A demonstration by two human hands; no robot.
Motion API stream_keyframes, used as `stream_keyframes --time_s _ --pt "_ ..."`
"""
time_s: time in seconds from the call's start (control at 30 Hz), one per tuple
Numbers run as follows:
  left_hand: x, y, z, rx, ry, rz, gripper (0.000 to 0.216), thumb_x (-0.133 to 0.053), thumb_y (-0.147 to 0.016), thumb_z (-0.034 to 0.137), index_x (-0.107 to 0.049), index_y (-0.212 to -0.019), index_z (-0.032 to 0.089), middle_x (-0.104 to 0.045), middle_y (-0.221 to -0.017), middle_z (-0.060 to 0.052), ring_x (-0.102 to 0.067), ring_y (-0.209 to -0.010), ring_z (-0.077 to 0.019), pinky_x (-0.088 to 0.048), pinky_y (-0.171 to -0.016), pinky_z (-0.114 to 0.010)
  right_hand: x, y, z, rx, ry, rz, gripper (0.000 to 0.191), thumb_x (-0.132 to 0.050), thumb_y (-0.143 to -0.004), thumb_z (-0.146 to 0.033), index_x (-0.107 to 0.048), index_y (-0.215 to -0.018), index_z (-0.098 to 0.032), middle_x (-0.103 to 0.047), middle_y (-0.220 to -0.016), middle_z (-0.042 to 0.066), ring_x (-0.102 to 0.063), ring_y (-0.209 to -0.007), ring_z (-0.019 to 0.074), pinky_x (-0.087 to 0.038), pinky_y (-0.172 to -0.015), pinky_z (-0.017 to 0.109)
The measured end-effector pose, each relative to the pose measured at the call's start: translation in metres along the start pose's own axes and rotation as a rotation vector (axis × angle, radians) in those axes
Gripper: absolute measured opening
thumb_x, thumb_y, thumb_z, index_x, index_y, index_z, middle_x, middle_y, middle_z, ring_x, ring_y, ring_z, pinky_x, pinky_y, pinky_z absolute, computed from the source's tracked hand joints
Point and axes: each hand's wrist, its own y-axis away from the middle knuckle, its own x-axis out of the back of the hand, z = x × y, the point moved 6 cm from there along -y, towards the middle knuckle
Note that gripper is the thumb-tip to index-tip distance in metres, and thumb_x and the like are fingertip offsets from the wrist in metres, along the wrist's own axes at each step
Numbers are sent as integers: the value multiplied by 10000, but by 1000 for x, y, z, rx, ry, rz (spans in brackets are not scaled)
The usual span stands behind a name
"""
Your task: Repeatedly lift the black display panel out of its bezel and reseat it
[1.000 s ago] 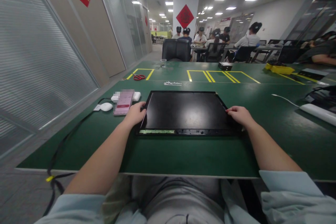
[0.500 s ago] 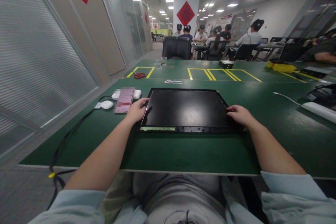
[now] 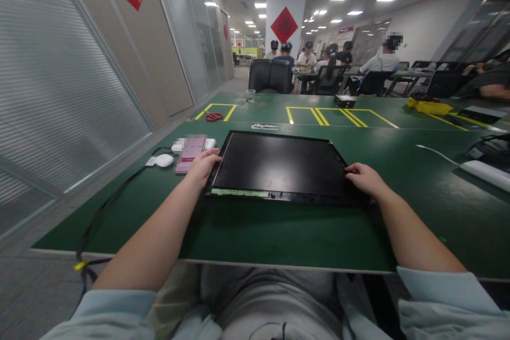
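"Two bare hands stretch before us; what do we hold?"
"Both sides of a black screen panel (image 3: pixel 281 162), centred over the green table (image 3: pixel 287 239). Our right hand (image 3: pixel 364 178) grips its right edge, our left hand (image 3: pixel 203 166) its left, fingers narrowed on the frame and partly hidden."
"Flat?"
"Slightly tilted, left side higher; whether it touches the table, we cannot tell."
"What flanks the panel?"
"We see a phone (image 3: pixel 193 153) just left of it, a long white device (image 3: pixel 491 175) well to its right."
"Beyond it?"
"White calipers (image 3: pixel 263 126) near its far edge, red scissors (image 3: pixel 214 116) farther off to its left, then a clear cup (image 3: pixel 250 96), a black chair (image 3: pixel 270 75) and seated people (image 3: pixel 306 57)."
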Motion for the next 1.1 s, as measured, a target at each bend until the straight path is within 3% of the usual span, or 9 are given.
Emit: stream_keyframes --time_s 0.1,0.27,0.53,0.73,0.93,1.1 --pt "-2 3 -2 99 11 4 465 -635 -696 -17 -651 -1123 167 -670 -666 20 -636 -504 -149 -557 -511 -248 0 0 0 -1 -7 7 203 -678 -802 -183 -763 -987 -176 -768 -1013 102 -707 -936 245 -542 -838 332" --pt "-3 3 -5 151 39 -12 554 -627 -764 -19 -609 -1280 181 -672 -667 26 -648 -481 -160 -536 -460 -243 1 1 0 -6 -11 18 194 -672 -792 -170 -765 -962 -177 -768 -988 102 -716 -927 243 -543 -822 317" --pt "-2 2 -7 150 34 -53 654 -727 -763 -14 -574 -1351 230 -765 -817 -3 -720 -547 -184 -571 -477 -258 2 1 -1 -15 8 1 217 -677 -777 -157 -768 -972 -183 -769 -949 85 -714 -880 230 -534 -764 294" --pt "-3 6 -5 121 25 -50 675 -774 -816 55 -557 -1427 243 -786 -841 -14 -724 -549 -177 -558 -470 -243 1 1 -3 -6 29 -14 226 -650 -810 -154 -767 -1002 -170 -768 -990 100 -714 -911 241 -538 -810 313" --pt "-10 7 -4 74 15 -128 590 -874 -784 210 -664 -1334 177 -813 -937 -77 -787 -750 -232 -635 -628 -299 2 1 -3 -1 54 -7 203 -646 -820 -164 -767 -982 -180 -765 -1010 92 -718 -919 235 -537 -801 295" --pt "-12 10 0 15 -13 -121 434 -812 -787 155 -750 -1216 128 -809 -845 -83 -786 -774 -242 -633 -645 -295 2 3 -4 -11 68 -15 210 -647 -837 -167 -767 -1009 -169 -761 -1029 111 -715 -945 252 -543 -821 315"
